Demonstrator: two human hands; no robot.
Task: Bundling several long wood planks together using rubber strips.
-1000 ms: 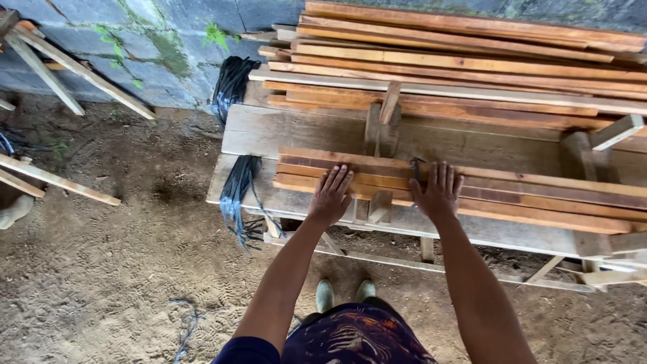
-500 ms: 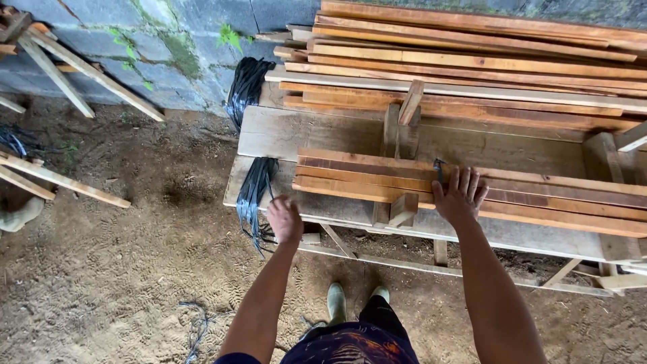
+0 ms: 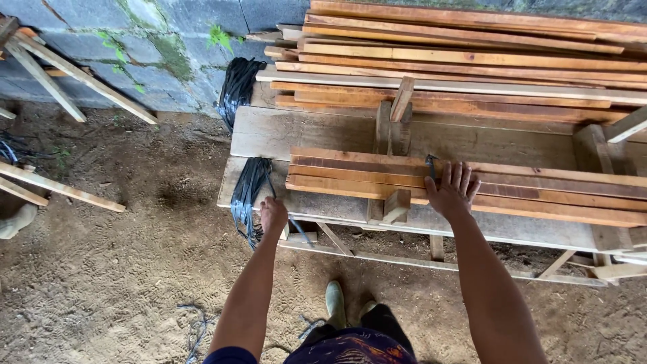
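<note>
Head view, looking down over a rough plank workbench (image 3: pixel 337 138) on a dirt floor, block wall (image 3: pixel 135 40) behind. Right hand (image 3: pixel 453 192) lies flat and open, fingers spread, palm down on a small stack of wooden slats (image 3: pixel 539 192) lying lengthwise on the bench; it presses on the stack and grips nothing. Left hand (image 3: pixel 273 214) is at the near left edge of the bench, loosely curled at a bundle of black plastic straps (image 3: pixel 248 195) that hangs over that edge; whether the fingers are closed on a strap cannot be told, since the hand is seen from behind. A second strap bundle (image 3: pixel 237 87) hangs at the far left corner. A larger pile of long slats (image 3: pixel 472 61) sits at the back of the bench, well apart from both hands. Judgement: slats look stiff, light singly, rough-sawn and splintery, prone to sliding on one another, so best held from above near mid-length or clasped around the whole stack. Straps look thin, limp and slick; take one near its end.
</note>
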